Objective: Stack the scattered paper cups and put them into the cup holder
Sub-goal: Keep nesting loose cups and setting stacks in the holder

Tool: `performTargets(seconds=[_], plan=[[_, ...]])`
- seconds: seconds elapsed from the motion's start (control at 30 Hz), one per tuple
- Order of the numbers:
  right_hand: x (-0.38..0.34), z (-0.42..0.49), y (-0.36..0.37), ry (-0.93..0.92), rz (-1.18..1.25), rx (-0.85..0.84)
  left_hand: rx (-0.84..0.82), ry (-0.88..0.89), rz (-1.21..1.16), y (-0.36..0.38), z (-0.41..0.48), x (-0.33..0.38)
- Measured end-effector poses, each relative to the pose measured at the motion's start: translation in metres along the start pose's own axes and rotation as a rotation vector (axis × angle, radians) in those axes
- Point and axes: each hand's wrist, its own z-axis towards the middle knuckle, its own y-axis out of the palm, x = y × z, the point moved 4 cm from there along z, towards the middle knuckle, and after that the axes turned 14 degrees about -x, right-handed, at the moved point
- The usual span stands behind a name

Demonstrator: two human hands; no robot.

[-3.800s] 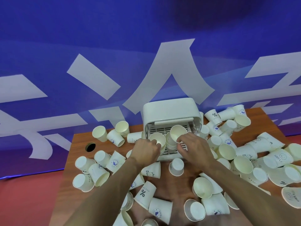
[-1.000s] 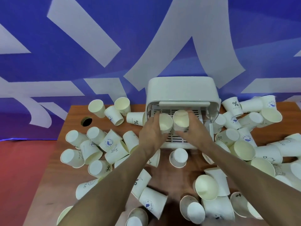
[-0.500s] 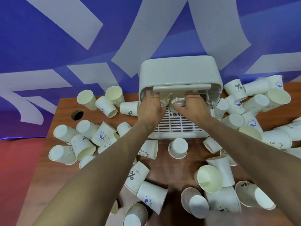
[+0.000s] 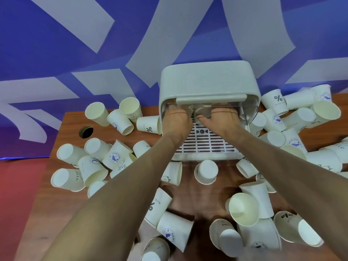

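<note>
The white cup holder stands at the back of the wooden table, its clear front flap raised over a slotted tray. My left hand and my right hand reach side by side under the flap. Their fingers show only blurred through the clear plastic. Between them lie the ribbed rims of stacked paper cups, one stack gripped by each hand. Several loose white paper cups lie scattered around the holder.
Loose cups crowd the left, the right and the near side of the table. One cup stands upside down just before the tray. A round cable hole is at the back left. A blue banner rises behind.
Both hands have pushed their cup stacks from the tray's front deep under the flap. The camera has come closer and tilted down.
</note>
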Motion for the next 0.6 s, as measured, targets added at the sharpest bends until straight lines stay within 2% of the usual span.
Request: performTargets(seconds=[0.33, 0.5, 0.6], plan=[[0.006, -0.017, -0.003, 0.006, 0.135, 0.078, 0.051, -0.004, 0.016, -0.002, -0.006, 0.005], [0.004, -0.035, -0.003, 0.002, 0.066, -0.004, 0.139, 0.034, 0.191, -0.011, -0.029, 0.016], [0.0, -0.058, -0.008, -0.022, -0.012, -0.013, 0.123, 0.13, 0.303, -0.014, -0.047, 0.02]])
